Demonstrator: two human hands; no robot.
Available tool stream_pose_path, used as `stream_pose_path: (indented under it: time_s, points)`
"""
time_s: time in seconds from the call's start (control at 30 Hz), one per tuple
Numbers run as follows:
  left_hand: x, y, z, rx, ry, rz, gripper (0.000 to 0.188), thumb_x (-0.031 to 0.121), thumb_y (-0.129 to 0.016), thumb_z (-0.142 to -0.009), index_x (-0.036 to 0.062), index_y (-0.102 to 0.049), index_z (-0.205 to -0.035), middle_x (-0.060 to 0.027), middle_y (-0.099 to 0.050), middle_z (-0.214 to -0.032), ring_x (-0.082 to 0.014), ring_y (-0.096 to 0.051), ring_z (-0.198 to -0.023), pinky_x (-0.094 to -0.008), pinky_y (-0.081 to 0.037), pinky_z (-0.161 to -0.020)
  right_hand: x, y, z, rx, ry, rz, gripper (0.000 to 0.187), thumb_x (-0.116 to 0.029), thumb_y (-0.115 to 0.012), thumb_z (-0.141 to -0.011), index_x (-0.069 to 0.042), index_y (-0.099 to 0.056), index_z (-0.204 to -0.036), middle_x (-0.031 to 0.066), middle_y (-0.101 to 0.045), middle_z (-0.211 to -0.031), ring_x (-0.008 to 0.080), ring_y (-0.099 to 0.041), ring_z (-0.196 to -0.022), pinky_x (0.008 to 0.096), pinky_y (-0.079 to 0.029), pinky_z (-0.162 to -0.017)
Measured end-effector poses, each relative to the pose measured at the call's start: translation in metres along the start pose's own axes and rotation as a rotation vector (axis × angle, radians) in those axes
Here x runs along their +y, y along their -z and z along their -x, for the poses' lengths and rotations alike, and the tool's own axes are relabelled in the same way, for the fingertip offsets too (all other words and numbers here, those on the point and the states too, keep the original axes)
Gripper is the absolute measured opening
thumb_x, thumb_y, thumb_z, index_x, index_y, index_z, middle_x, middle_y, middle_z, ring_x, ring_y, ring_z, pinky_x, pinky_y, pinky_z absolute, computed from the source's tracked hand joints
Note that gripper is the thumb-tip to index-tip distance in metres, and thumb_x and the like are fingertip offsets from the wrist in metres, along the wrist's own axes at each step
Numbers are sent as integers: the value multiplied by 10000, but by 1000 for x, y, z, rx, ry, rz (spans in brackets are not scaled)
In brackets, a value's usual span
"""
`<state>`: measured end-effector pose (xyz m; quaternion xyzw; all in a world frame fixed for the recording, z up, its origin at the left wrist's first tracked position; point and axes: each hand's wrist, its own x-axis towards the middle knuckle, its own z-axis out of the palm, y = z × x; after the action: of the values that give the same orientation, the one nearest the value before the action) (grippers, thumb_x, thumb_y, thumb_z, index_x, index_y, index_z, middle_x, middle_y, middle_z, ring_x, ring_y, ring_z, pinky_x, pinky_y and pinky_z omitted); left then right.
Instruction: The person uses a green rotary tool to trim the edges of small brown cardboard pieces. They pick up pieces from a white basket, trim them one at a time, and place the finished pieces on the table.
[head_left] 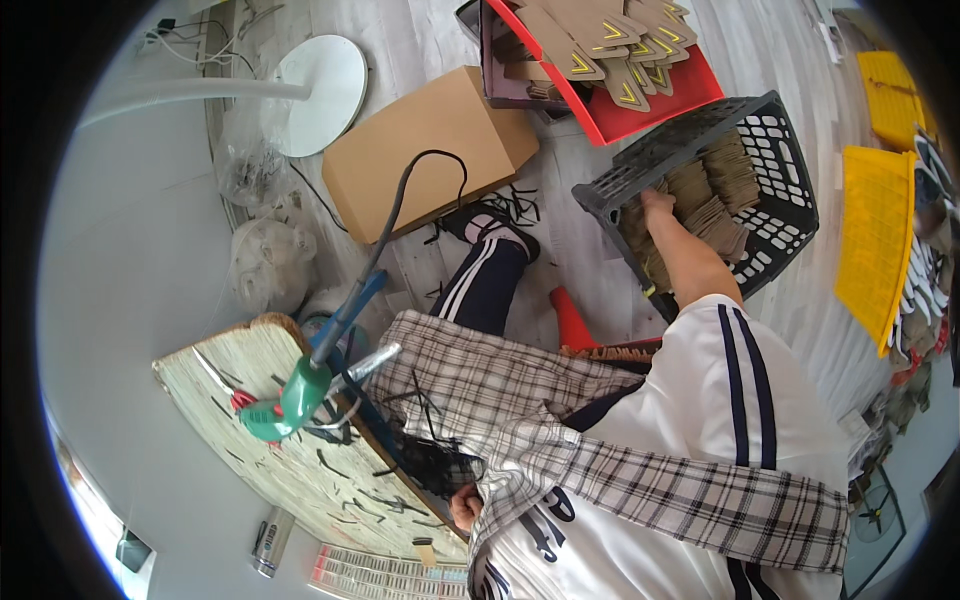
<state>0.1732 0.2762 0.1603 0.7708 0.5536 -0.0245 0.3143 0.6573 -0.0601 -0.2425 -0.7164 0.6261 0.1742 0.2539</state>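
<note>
I count one black crate (770, 150), one red bin (655, 105) and one brown box (430, 150) on the floor. Two yellow trays (878, 235) lie at my right. One green tool (290, 405) sits on my worktop (240, 370).
</note>
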Motion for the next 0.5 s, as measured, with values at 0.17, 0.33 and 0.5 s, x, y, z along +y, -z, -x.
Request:
stream_pose_path:
  time_s: [0.17,0.33,0.5]
  points:
    - [10,-2,-10,5,-10,61,311,-77,-419,-714,-4,-669,-883,-88,-580,-739,-164,-560,-665,-258,-453,-612,-42,53,16,-483,-85,-169,573,-262,-720,-757,8,-521,-1221,181,-615,-1137,335,-586,-1032,510,-455,-887]
    - [40,1,-6,53,1,311,325,-138,-399,-751,-21,-643,-931,-94,-594,-815,-148,-576,-624,-249,-468,-574,-90,152,44,-917,-60,-186,463,-238,-737,-731,-51,-573,-1121,127,-638,-1062,292,-602,-993,497,-485,-857]
    - [86,-9,-9,53,-205,495,272,-133,-425,-814,-27,-633,-953,-103,-604,-878,-148,-579,-676,-259,-490,-628,-97,252,108,-988,444,66,422,-238,-728,-731,-60,-607,-1094,67,-631,-1043,198,-593,-966,359,-487,-832]
